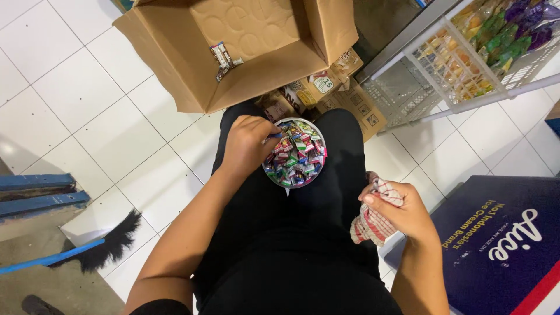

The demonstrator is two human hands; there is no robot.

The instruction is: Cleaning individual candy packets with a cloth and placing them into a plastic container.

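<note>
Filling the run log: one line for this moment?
left hand: on candy jar | right hand: holds checkered cloth | cardboard box: open

Indoor artificial light, moderately bright, from overhead. White floor tiles [87,99] show soft glare patches, strongest near left edge. Black trousers [291,245] underexposed, fabric detail lost. Soft shadow under open cardboard box [233,52] and beside broom [111,245]. Bottom-left floor dim and murky. Centre sharp: candy tin [294,153] wrappers crisp, slight glint on rim. Wide-angle lens: tile lines bow toward edges, wire basket [466,64] top right stretched and slightly soft. No notable motion blur on hands. Colours saturated, mild noise in dark areas.
</note>
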